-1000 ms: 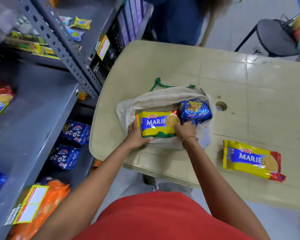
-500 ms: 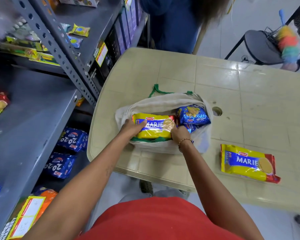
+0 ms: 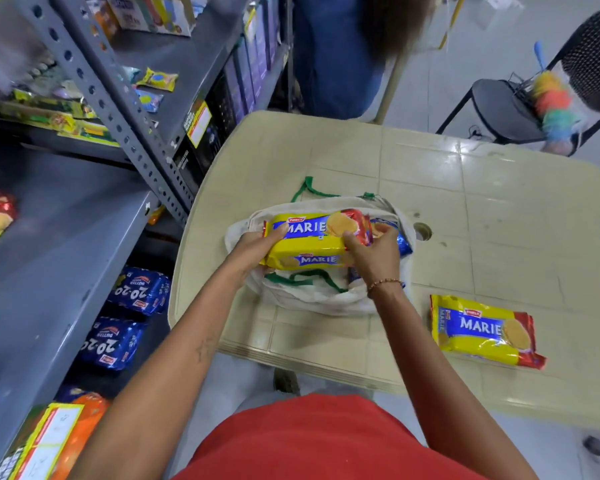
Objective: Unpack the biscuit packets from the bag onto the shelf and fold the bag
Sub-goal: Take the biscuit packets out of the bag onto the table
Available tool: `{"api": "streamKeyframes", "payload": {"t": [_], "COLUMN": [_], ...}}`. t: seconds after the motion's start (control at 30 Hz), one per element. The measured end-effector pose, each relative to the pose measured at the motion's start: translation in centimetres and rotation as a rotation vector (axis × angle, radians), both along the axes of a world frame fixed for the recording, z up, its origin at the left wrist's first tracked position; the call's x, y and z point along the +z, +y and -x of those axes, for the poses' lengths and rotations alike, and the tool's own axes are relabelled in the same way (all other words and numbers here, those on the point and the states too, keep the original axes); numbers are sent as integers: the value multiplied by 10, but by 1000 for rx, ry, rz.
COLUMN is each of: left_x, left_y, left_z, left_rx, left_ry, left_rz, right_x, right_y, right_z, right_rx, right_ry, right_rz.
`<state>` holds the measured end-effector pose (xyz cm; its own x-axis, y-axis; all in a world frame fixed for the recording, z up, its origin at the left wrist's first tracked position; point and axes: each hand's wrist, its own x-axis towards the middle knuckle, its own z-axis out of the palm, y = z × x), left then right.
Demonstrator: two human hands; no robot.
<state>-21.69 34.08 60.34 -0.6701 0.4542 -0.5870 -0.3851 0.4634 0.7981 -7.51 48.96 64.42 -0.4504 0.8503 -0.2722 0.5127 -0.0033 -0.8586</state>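
Gripping a Marie packet (image 3: 312,242) by its ends, the left hand (image 3: 253,249) and right hand (image 3: 371,252) curl closed around it just above the open bag (image 3: 312,299). The bag lies near the table's (image 3: 482,209) front-left corner; another Marie pack (image 3: 484,330) lies by the front edge.

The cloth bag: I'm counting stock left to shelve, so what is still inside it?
Inside the cloth bag, blue packets peek out beside the right hand. Both hands, the left hand too, hold stacked Marie packets over the opening, hiding anything deeper.
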Motion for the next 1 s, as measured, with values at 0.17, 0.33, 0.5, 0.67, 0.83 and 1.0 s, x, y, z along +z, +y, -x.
{"api": "streamKeyframes", "payload": {"t": [0.17, 0.33, 0.5, 0.67, 0.83, 1.0], "left_x": [19, 29, 15, -23, -53, -53], "left_y": [50, 137, 236, 308, 338, 333], "left_z": [-29, -78, -135, -173, -191, -196], "left_rx": [-85, -228, -384, -389, -421, -424], "left_ry": [0, 59, 181, 164, 214, 287], "left_rz": [-131, -143, -77, 71, 270, 356], "right_x": [25, 23, 4, -42, -80, -78], "right_y": [65, 142, 224, 286, 310, 315], "right_z": [-38, -103, -162, -187, -207, -208], "right_rx": [-96, -118, -214, -223, -200, -141], "right_ry": [-3, 17, -33, -166, -289, -354], "right_rz": [41, 137, 103, 122, 132, 104]}}
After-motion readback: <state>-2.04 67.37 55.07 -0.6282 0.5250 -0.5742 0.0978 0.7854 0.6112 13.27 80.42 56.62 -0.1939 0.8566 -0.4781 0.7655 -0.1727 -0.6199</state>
